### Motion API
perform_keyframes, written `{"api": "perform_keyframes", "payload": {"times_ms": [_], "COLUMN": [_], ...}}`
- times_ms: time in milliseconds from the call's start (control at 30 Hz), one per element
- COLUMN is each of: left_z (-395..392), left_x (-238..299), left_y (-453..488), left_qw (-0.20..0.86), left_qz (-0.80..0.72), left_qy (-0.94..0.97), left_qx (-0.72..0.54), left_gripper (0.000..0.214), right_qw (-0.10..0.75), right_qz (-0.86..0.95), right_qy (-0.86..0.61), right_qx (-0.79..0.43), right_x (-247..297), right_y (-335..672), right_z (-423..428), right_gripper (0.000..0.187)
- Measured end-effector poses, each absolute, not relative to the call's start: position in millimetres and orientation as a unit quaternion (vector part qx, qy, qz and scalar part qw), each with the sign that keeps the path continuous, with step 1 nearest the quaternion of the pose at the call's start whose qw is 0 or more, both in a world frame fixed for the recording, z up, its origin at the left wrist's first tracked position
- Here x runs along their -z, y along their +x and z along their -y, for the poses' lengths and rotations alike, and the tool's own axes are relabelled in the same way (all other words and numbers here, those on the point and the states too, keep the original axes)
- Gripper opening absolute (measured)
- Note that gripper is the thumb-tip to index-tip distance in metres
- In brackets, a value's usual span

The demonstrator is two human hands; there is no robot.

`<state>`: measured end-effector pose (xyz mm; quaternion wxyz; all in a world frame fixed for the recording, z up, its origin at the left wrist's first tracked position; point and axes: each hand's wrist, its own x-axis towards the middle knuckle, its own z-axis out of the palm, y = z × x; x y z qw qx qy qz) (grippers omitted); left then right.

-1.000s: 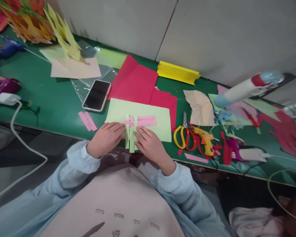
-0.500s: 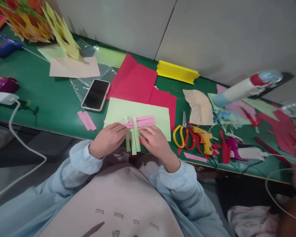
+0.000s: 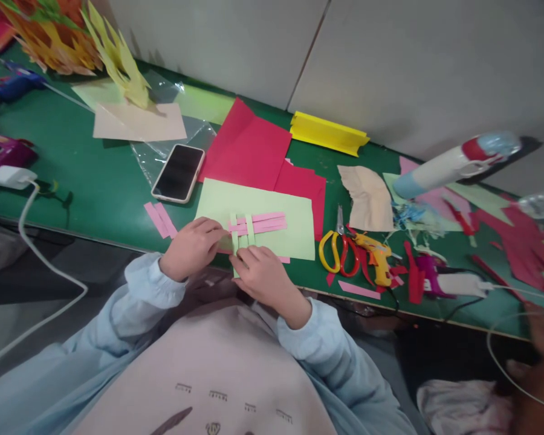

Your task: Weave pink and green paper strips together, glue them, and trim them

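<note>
Both hands are seen at the near edge of a green bench, brought close together over a small weave of paper strips. The left hand is curled, its fingertips laid on the left end of the pink strips. The right hand is bent over the lower ends of the green strips, which are covered by its fingers; whether the ends are pinched or only pressed down cannot be told, and the same holds for the left hand.

The pink strips are laid across and the green strips are set upright through them, forming a loose lattice. The lattice is placed on a light green sheet, just beyond the fingertips and near the bench's front edge.

Red paper is tucked partly under the far side of that sheet. A phone is lying screen up to the left of it, and two loose pink strips are found below the phone, near the left wrist. To the right of the sheet, yellow-handled scissors and a yellow glue gun are laid side by side, touching. A beige paper scrap is seen behind them, and a folded yellow card is set against the wall. Pale blue sleeves are worn on both arms.
</note>
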<state>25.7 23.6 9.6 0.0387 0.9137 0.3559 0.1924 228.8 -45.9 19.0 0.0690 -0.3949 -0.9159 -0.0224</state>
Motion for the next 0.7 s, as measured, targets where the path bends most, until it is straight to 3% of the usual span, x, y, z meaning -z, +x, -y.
{"api": "perform_keyframes", "payload": {"times_ms": [200,700], "left_z": [-21,-19], "left_x": [-6,-5], "left_y": [27,28], "left_qw": [0.035,0.025], "left_qz": [-0.349,-0.351], "left_qy": [0.918,0.922], "left_qx": [-0.184,-0.162], "left_gripper": [0.035,0.036], "right_qw": [0.113,0.155], "right_qz": [0.922,0.933], "right_qy": [-0.356,-0.318], "right_qx": [0.096,0.062], "right_x": [-6,-10], "right_y": [233,238], "right_z": [50,62], "right_gripper": [0.02,0.021]}}
